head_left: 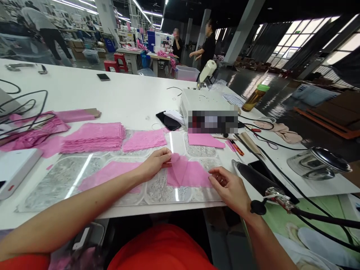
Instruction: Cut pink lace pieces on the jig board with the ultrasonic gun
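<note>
A pink fabric piece [198, 175] lies on a clear glossy mat [165, 195] in front of me, its left part lifted and folded over. My left hand [156, 163] is closed in a pinch on that raised left edge. At the right corner of the same piece, my right hand [229, 185] has thumb and forefinger drawn together on the edge, the other fingers curled. Under my left forearm a larger pink fabric panel [112, 172] lies flat, partly covered. Behind it sit a thick stack of pink pieces [92, 138] and a lower pink stack [144, 139].
A white machine box [208, 99] stands behind the mat, near a phone [170, 120]. To the right are a cutter [236, 147], a black-handled tool [253, 176] with cables, a lidded steel pot [312, 163] and a bottle [255, 98]. People stand in the background.
</note>
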Available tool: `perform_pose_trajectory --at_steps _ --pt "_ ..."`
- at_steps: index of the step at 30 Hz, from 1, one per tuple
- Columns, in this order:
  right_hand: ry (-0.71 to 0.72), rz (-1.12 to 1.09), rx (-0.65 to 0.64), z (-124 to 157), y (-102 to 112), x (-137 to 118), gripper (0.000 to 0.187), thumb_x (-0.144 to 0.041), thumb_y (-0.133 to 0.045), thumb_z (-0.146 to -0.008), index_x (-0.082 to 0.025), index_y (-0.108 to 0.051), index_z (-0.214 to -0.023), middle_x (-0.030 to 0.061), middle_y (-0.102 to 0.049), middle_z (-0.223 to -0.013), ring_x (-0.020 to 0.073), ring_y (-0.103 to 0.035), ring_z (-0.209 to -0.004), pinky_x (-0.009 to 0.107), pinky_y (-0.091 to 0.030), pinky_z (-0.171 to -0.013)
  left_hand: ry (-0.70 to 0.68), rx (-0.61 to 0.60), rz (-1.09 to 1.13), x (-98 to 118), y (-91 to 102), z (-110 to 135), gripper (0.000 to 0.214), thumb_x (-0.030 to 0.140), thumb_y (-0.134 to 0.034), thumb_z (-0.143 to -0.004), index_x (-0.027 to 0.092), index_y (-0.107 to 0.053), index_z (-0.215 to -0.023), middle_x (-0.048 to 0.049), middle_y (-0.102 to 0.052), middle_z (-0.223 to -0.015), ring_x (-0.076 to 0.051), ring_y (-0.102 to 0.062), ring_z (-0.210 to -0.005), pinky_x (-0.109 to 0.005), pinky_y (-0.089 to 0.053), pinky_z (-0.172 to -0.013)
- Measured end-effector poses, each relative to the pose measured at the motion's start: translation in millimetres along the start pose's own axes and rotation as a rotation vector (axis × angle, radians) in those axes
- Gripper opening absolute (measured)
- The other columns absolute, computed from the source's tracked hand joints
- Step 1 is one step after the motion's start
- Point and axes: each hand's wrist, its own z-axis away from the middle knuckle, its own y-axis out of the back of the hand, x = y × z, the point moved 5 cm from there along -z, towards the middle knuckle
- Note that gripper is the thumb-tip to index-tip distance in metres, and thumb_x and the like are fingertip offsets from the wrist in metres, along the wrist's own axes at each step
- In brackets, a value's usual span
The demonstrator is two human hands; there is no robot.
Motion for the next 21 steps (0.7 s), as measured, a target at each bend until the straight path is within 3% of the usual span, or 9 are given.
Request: perform_pose_trajectory --at_steps 4,8,10,13,17,21 --pt "0.082 0.027 -0.168 -13 -32 -39 0.024 -0.041 -0.060 -0.079 -0.021 -0.062 -0.094 0.0014 -0.065 -0.079 0.0139 -0.058 -0.063 0.028 -0.046 -0.060 -0.001 0.045 0.092 9 3.0 5 0.022 0.025 -0.071 -0.078 0.017 -0.051 -0.073 -0.0043 -0.067 -0.079 -0.017 -0.066 -0.078 -0.036 -0.052 -0.086" --pt "0.212 0.303 -0.177 -26 -73 -71 0.031 -0.043 -0.068 -0.074 -0.020 -0.060 -0.092 0.0044 -0.068 -0.088 0.0178 -0.061 -0.072 0.029 -0.040 -0.061 -0.048 0.146 0.163 14 13.5 15 0.016 0.019 -0.061 -0.083 0.017 -0.047 -0.074 -0.0048 -0.066 -0.078 -0.016 -0.068 -0.075 -0.036 -0.053 -0.086" --pt "0.283 0.408 -0.182 -30 -92 -83 0.022 -0.037 -0.065 -0.077 -0.020 -0.059 -0.089 0.0054 -0.069 -0.088 0.0177 -0.060 -0.070 0.028 -0.034 -0.058 -0.084 0.202 0.182 17 24.9 23 0.017 0.019 -0.059 -0.083 0.018 -0.045 -0.074 -0.0038 -0.065 -0.076 -0.015 -0.068 -0.073 -0.036 -0.054 -0.086" --pt "0.407 0.483 -0.211 -35 -114 -100 0.005 -0.022 -0.056 -0.081 -0.020 -0.059 -0.084 0.0047 -0.068 -0.084 0.0157 -0.058 -0.066 0.028 -0.027 -0.055 -0.143 0.297 0.177 20 52.1 40 0.022 0.021 -0.061 -0.081 0.019 -0.042 -0.071 -0.0008 -0.060 -0.071 -0.014 -0.066 -0.071 -0.036 -0.055 -0.085" --pt "0.584 0.492 -0.259 -36 -138 -121 0.013 -0.016 -0.048 -0.086 -0.019 -0.060 -0.087 0.0059 -0.067 -0.086 0.0155 -0.057 -0.067 0.028 -0.027 -0.056 -0.211 0.431 0.066 21 100.2 73 0.027 0.027 -0.068 -0.075 0.018 -0.043 -0.068 0.0019 -0.056 -0.070 -0.012 -0.062 -0.069 -0.034 -0.054 -0.084" --pt "0.828 0.451 -0.362 -23 -167 -139 0.014 -0.011 -0.049 -0.084 -0.019 -0.061 -0.086 0.0062 -0.066 -0.086 0.0152 -0.057 -0.071 0.027 -0.033 -0.059 -0.268 0.553 -0.205 18 143.2 110 0.022 0.029 -0.072 -0.068 0.017 -0.054 -0.064 -0.0011 -0.060 -0.076 -0.016 -0.058 -0.077 -0.030 -0.051 -0.080"
